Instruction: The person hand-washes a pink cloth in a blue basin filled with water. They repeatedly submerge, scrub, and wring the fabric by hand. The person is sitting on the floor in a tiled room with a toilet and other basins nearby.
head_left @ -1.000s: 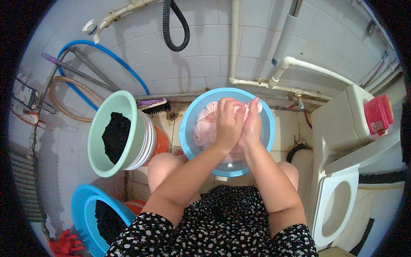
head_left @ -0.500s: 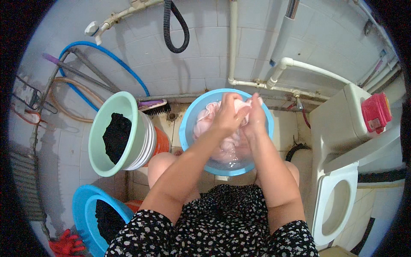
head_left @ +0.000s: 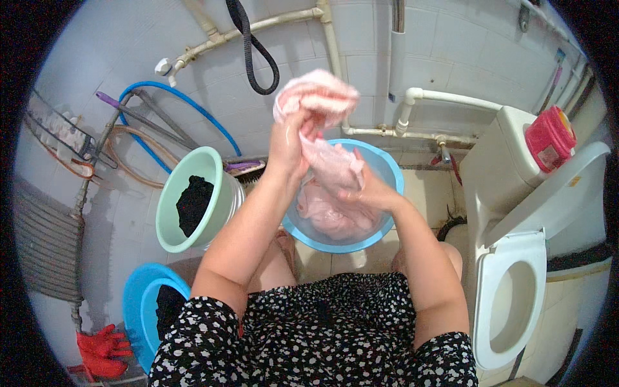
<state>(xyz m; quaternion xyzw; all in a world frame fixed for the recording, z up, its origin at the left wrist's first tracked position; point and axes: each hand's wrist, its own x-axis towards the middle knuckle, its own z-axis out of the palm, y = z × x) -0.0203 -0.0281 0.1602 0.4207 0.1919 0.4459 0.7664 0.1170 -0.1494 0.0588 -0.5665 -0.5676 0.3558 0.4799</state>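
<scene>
A wet pink cloth (head_left: pixel 325 158) is bunched up between my two hands above a blue basin (head_left: pixel 393 187). My left hand (head_left: pixel 288 145) is closed round its upper part, and a blurred fold flops over beyond the fingers. Lower down, my right hand (head_left: pixel 371 187) grips the other end, fingers on the fabric and thumb across the front. More pink fabric (head_left: pixel 335 216) lies in the water of the basin below. Whether it joins the piece I hold, I cannot tell.
Left of me a green basin (head_left: pixel 169 226) on a bucket holds black cloth (head_left: pixel 195 206); a second blue basin (head_left: pixel 134 303) holds more. Red gloves (head_left: pixel 103 351) lie near it. A toilet (head_left: pixel 480 277) stands at the right, with pipes (head_left: pixel 458 97) along the wall.
Both hands have come apart and risen from the basin. The left lifts the pink cloth up and leftward, stretching it out between them; the head view has shifted a little.
</scene>
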